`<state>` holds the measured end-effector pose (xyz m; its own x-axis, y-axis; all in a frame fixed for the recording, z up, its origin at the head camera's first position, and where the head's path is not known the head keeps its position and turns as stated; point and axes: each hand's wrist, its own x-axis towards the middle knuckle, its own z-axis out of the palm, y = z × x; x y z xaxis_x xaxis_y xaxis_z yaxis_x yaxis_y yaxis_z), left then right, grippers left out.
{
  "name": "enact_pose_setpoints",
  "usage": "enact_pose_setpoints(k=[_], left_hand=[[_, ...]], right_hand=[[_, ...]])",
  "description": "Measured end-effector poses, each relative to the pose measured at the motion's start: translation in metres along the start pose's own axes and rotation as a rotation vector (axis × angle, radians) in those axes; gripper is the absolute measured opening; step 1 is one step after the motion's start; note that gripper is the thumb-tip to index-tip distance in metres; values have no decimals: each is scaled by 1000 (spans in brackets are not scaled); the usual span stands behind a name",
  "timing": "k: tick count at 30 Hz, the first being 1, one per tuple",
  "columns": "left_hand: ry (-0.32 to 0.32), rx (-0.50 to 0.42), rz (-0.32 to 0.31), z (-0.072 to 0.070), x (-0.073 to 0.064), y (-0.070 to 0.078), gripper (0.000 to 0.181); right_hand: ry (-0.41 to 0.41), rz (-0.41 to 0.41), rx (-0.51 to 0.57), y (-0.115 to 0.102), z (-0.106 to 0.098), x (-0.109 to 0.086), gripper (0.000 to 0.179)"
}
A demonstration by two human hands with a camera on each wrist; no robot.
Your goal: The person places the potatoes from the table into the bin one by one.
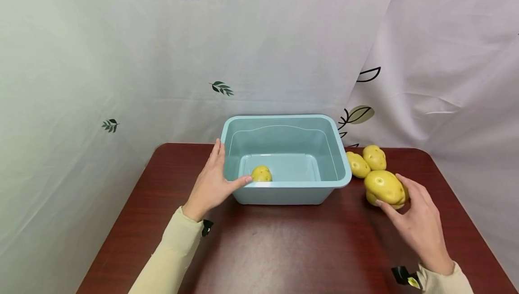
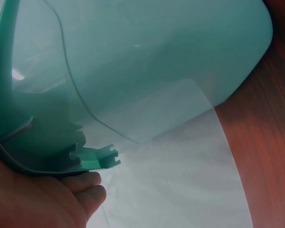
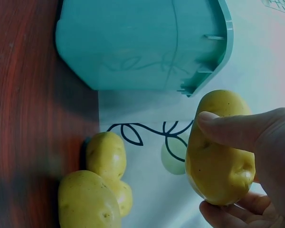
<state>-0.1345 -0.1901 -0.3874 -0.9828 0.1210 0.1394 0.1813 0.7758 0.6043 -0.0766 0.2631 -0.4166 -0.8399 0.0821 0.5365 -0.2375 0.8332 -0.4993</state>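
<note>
Between thumb and fingers, my right hand (image 1: 423, 222) holds a yellow potato (image 1: 383, 186). In the right wrist view that potato (image 3: 218, 166) appears raised, with the thumb across its side. Another potato (image 1: 371, 199) shows partly beneath it in the head view. Two more potatoes lie just behind, one near the basin (image 1: 357, 165) and one farther back (image 1: 375, 157). My left hand (image 1: 212, 186) touches the front left corner of a light blue plastic basin (image 1: 288, 193), its fingers straight along the left rim and its thumb on the front rim. One potato (image 1: 261, 173) lies inside the basin.
The basin stands at the back of a dark red-brown wooden table (image 1: 275, 249). White cloth (image 1: 284, 50) with leaf prints hangs behind and beside the table. The table's rounded back corner (image 1: 421, 154) lies beyond the potatoes on the right.
</note>
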Motion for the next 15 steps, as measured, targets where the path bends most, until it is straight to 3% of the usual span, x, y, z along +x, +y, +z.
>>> enact_pose_setpoints(k=[15], left_hand=[[10,4,-2,0,-1,1,121]], right_hand=[[39,-24,27,-6,-2,7,83]])
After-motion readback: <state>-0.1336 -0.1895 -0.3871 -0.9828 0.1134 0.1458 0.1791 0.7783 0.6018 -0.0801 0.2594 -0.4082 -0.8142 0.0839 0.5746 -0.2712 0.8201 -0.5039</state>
